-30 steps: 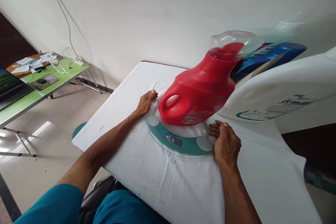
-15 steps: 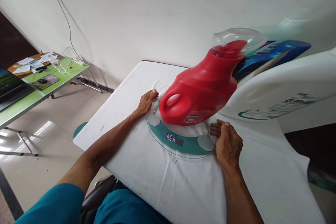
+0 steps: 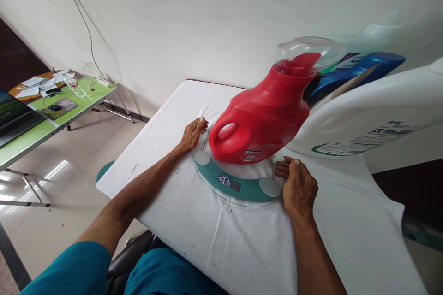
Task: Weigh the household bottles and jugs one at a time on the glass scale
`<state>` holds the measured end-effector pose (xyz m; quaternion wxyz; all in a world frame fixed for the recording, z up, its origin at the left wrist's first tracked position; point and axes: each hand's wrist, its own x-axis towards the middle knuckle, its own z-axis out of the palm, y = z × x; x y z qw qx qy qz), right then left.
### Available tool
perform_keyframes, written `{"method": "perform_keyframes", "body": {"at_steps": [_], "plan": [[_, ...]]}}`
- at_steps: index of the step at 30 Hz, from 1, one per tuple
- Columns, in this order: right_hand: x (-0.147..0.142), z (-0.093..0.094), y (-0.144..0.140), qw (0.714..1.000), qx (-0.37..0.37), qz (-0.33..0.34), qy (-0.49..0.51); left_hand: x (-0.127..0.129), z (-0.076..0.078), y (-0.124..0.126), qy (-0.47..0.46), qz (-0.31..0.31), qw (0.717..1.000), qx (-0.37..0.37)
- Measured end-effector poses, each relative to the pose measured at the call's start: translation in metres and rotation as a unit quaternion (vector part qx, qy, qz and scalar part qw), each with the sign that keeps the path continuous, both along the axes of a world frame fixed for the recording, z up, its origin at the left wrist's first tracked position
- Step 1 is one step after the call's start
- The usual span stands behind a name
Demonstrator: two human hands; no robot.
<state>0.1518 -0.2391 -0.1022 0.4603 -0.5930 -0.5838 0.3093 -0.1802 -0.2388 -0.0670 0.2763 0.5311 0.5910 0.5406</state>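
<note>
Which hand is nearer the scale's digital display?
Right. The right hand rests at the round glass scale's right edge, near the digital display; the left hand sits at its far-left rim.

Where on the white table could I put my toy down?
Bare white cloth lies beyond the left hand, toward the wall. More lies between the forearms, in front of the scale. It is crowded on the right: red jug on the scale, white bottle, blue bottle behind.

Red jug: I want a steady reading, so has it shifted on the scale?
No. The red jug sits on the same spot of the scale.
</note>
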Motion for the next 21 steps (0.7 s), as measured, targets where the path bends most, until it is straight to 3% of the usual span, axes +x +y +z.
{"method": "perform_keyframes", "body": {"at_steps": [14,18,21], "plan": [[-0.008,0.015,-0.004,0.999,-0.021,-0.04,-0.013,0.0,0.005,-0.004,-0.009,0.018,1.0,0.008],[-0.01,0.018,-0.004,0.999,-0.023,-0.04,-0.008,0.008,0.03,-0.012,-0.023,0.044,0.996,0.068],[-0.012,0.023,-0.006,0.999,-0.023,-0.03,0.002,0.022,0.056,-0.026,-0.043,0.02,0.991,0.123]]}}
